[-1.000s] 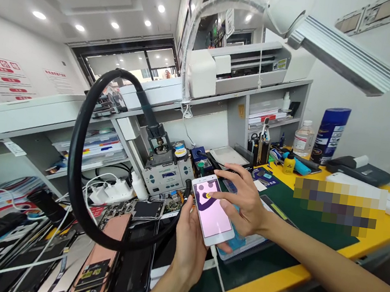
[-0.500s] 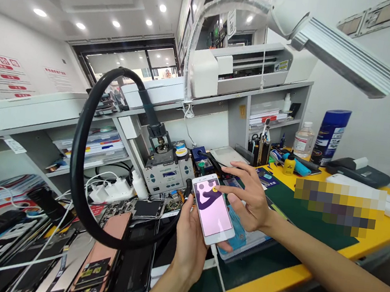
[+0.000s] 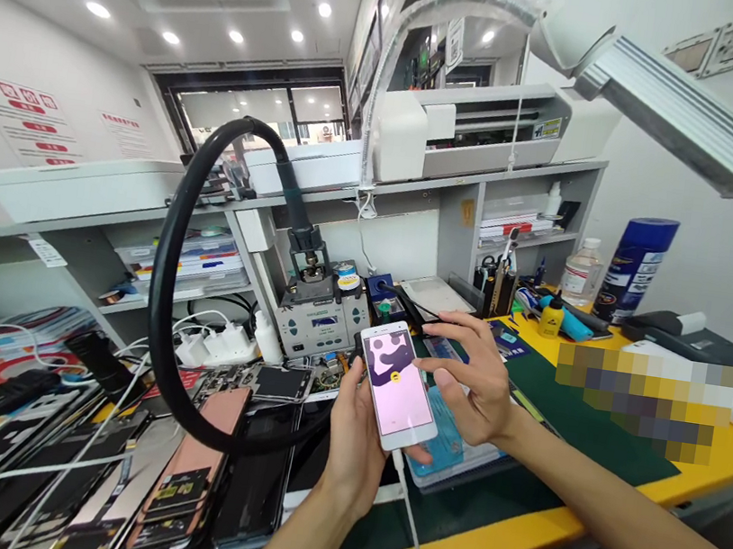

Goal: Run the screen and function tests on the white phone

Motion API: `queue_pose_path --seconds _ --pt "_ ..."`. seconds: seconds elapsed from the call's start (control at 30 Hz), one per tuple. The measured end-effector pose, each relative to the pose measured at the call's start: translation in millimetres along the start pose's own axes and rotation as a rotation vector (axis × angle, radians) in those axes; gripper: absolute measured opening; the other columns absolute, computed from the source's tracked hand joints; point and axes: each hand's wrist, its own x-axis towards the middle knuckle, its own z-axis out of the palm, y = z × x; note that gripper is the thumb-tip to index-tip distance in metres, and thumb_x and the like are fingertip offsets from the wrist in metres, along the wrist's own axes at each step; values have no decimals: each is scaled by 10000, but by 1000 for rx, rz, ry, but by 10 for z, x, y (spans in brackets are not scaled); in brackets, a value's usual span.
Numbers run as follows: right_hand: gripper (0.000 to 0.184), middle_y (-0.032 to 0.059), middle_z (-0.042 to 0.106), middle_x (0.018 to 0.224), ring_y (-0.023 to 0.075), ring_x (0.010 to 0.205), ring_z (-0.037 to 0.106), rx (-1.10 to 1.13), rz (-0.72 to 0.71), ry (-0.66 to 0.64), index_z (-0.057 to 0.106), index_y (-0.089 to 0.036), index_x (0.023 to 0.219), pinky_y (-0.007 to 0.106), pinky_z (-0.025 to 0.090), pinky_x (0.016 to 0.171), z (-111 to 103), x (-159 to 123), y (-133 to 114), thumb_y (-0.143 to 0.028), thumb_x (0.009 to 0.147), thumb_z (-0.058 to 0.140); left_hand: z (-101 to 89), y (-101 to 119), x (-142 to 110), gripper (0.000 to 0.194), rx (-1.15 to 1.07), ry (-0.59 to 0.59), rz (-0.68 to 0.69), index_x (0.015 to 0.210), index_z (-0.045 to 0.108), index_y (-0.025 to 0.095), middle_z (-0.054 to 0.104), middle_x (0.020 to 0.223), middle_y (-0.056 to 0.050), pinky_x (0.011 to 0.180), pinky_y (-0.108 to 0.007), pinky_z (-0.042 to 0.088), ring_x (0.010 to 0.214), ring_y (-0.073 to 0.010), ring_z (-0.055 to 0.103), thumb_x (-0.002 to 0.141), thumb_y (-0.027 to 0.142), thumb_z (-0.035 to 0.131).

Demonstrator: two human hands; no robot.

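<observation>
A white smartphone (image 3: pixel 399 388) rests tilted in my left hand (image 3: pixel 352 450), whose fingers wrap behind it with the thumb along its left edge. Its lit screen shows a pink and dark purple picture with a small yellow mark. From the phone's bottom end a white cable (image 3: pixel 405 507) runs down past the table's front edge. My right hand (image 3: pixel 477 385) hovers at the phone's right side, fingers spread and holding nothing. Its index fingertip is close to the screen's right edge; whether it touches is unclear. Under the hands lies a blue packet (image 3: pixel 446 436).
A thick black hose (image 3: pixel 167 283) loops up on the left from a grey soldering station (image 3: pixel 323 318). Phones and phone parts, among them a pink phone back (image 3: pixel 203 442), crowd the left. A yellow bottle (image 3: pixel 550 319) and blue spray can (image 3: pixel 637 267) stand at the right on the yellow table (image 3: pixel 642 495).
The yellow mark and dark picture on the screen have shifted downward. My right index fingertip has moved from over the screen to its right edge. The view has turned slightly left.
</observation>
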Motion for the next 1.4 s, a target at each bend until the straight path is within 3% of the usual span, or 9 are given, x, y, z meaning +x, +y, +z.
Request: queue_pose_path --seconds 0.4,0.6,1.0,1.4 --pt "344 121 595 1343 376 1298 489 43 -79 -172 750 -220 1095 659 418 1053 65 -43 -63 -179 809 564 -28 45 52 632 -36 10 38 1423 562 161 721 1142 -131 658 -368 611 888 -274 701 988 591 403" --pt "396 111 539 1423 387 1364 427 4 -34 -224 708 -249 1204 657 419 1059 71 -56 -55 -214 844 547 -34 32 45 631 -24 6 52 1446 539 181 716 1144 -123 653 -357 610 888 -269 699 983 593 420" --pt "277 141 569 1359 392 1357 439 53 -115 -262 750 -206 1016 663 400 1054 57 -41 -117 -194 808 567 -47 35 48 629 -44 34 20 1420 553 163 720 1110 -126 649 -350 600 875 -268 700 977 592 434" --pt "302 138 557 1379 387 1349 448 76 -130 -282 737 -205 1062 655 391 1067 81 -52 -151 -203 812 567 -38 29 25 618 -61 31 10 1390 585 162 727 1099 -113 727 -357 575 910 -273 696 974 594 435"
